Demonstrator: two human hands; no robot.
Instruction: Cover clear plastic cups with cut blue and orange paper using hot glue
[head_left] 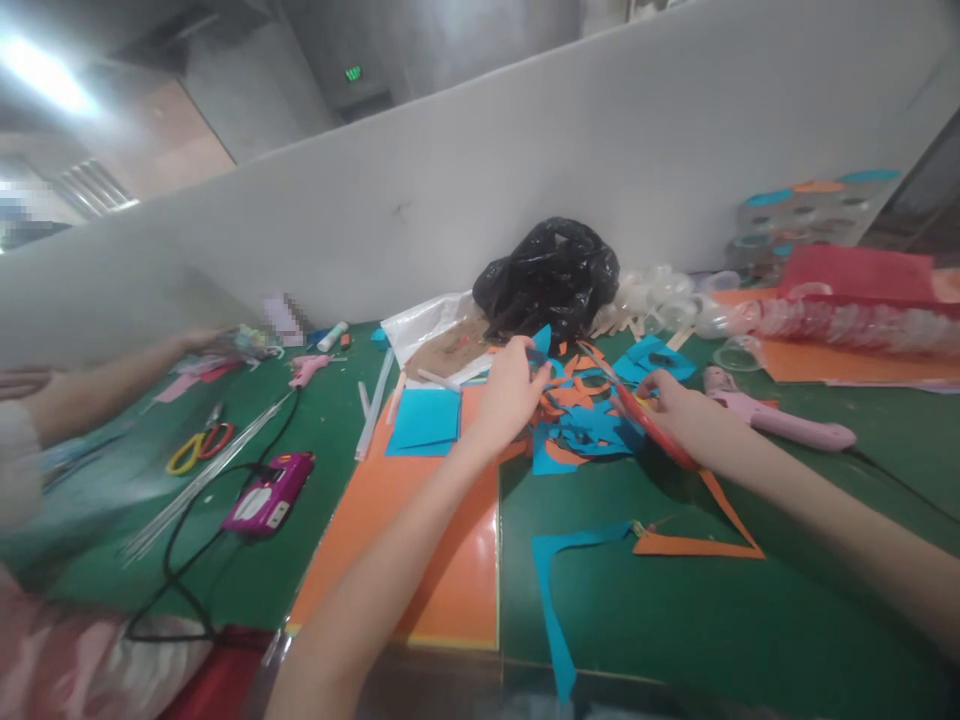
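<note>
My left hand [510, 392] pinches a small blue paper piece [541, 340] over a heap of blue and orange paper scraps [581, 425]. My right hand [679, 410] grips red-handled scissors [649, 425], blades pointing toward the blue piece. Both hands hover above the green table [750, 600]. An orange paper strip [712, 530] trails below the right hand.
A large orange sheet [420, 540] with a blue square [425, 420] lies left. A pink glue gun [780, 425] lies right, a magenta glue gun [268, 495] with black cord left. Black bag [551, 275] and clear cups [825, 320] stand behind. Another person's arm [97, 385] reaches in far left, near yellow-red scissors [201, 447].
</note>
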